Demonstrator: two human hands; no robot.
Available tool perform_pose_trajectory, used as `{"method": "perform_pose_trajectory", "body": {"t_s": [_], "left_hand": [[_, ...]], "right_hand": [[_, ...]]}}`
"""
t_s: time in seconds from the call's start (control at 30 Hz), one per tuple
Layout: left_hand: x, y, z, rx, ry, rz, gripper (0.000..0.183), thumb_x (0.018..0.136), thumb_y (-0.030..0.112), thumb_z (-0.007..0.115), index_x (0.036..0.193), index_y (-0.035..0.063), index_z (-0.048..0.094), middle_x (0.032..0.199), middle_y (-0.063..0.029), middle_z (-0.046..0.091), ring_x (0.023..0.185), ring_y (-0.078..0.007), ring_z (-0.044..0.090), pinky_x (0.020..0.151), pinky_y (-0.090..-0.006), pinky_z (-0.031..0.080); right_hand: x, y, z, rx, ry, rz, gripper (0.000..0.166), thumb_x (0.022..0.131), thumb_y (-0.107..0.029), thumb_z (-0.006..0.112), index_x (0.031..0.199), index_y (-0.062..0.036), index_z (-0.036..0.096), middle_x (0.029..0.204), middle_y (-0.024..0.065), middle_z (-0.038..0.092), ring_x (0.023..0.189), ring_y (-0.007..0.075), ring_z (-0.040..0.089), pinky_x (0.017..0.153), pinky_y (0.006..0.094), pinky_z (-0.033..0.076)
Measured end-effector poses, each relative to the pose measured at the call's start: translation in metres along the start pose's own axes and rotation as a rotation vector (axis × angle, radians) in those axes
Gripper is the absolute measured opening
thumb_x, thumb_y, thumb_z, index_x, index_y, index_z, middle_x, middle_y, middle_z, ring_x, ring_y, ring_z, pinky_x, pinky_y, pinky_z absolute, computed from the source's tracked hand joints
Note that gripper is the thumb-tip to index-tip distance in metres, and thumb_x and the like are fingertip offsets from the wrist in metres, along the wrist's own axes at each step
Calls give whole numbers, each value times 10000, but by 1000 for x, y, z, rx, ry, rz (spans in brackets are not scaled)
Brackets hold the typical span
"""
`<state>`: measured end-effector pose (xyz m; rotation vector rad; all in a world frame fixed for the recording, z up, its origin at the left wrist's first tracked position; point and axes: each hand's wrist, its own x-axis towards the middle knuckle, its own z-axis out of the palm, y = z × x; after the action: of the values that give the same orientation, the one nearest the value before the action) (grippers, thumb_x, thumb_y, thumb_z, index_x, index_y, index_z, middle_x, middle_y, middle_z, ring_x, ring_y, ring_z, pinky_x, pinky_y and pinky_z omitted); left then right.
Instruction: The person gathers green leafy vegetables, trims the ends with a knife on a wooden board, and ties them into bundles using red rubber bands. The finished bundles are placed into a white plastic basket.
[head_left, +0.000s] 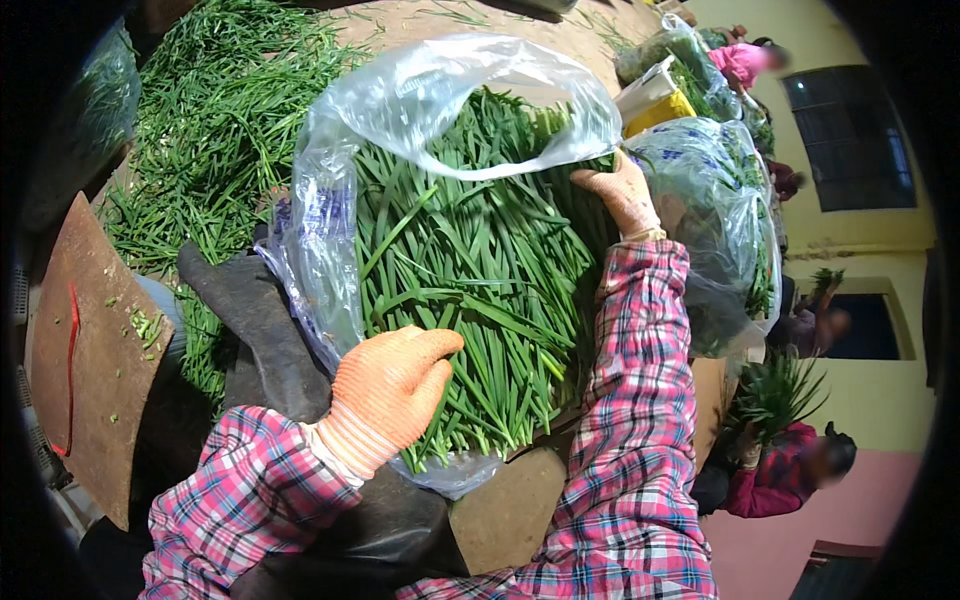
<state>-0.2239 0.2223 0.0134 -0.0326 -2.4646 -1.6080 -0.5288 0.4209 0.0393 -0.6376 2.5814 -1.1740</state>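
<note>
A clear plastic bag (480, 60) with purple print lies before me, its mouth spread wide. It is packed with long, flat green leaves, apparently garlic chives (472, 247), with pale cut ends towards me. My left hand (390, 397), in an orange ribbed glove, rests over the leaves at the bag's near left side. Its thumb and forefinger point right, and its other fingers are hidden. At the far right of the opening, my right hand (622, 195), gloved alike, grips the bag's rim. Its thumb lies at the leaves; the fingertips are hidden behind the plastic.
Loose green leaves (232, 127) spread over the far left. A brown board (97, 360) with cut bits stands at left. Another filled plastic bag (705, 225) sits right of my arm. One person (780, 472) holds a leafy bunch (776, 397); others work farther along the wall.
</note>
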Motion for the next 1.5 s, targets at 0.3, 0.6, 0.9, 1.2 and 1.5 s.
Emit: {"method": "perform_pose_trajectory", "body": {"t_s": [0.3,0.6,0.9,1.2,1.5], "left_hand": [[1,0,3,-22,1,-1,182,766,56,573,941,34,620,811,-136,613,748,-304,599,661,-357,475],[-2,-6,0,-5,15,-48,181,776,67,564,943,35,623,864,-131,628,799,-285,615,706,-337,486],[1,-1,-13,-658,-28,-394,271,772,30,591,1041,-5,589,833,-27,624,716,-94,561,654,-214,457],[-10,8,-2,-820,39,115,845,653,195,805,1339,73,327,1278,-56,458,1156,-190,461,976,-316,386],[-9,30,-27,-1320,410,-270,468,792,192,648,1193,24,476,1113,-111,583,1013,-227,554,925,-374,433]], "right_hand": [[24,27,12,-191,-193,94,765,632,-358,748,1234,11,453,1163,187,541,1102,263,491,953,316,357],[10,-23,38,-470,-362,123,857,579,-323,788,1259,37,410,1105,184,578,1044,258,539,914,297,399],[-90,-82,62,-784,131,-373,599,604,-201,761,1131,-75,508,909,162,608,851,341,589,714,417,477],[-180,-169,92,-581,-59,-527,431,693,-98,585,1082,49,472,879,184,584,787,349,586,681,407,476],[-188,-188,122,-472,-283,-506,808,643,-324,727,1227,103,366,1076,236,515,948,394,529,815,421,455]]}}
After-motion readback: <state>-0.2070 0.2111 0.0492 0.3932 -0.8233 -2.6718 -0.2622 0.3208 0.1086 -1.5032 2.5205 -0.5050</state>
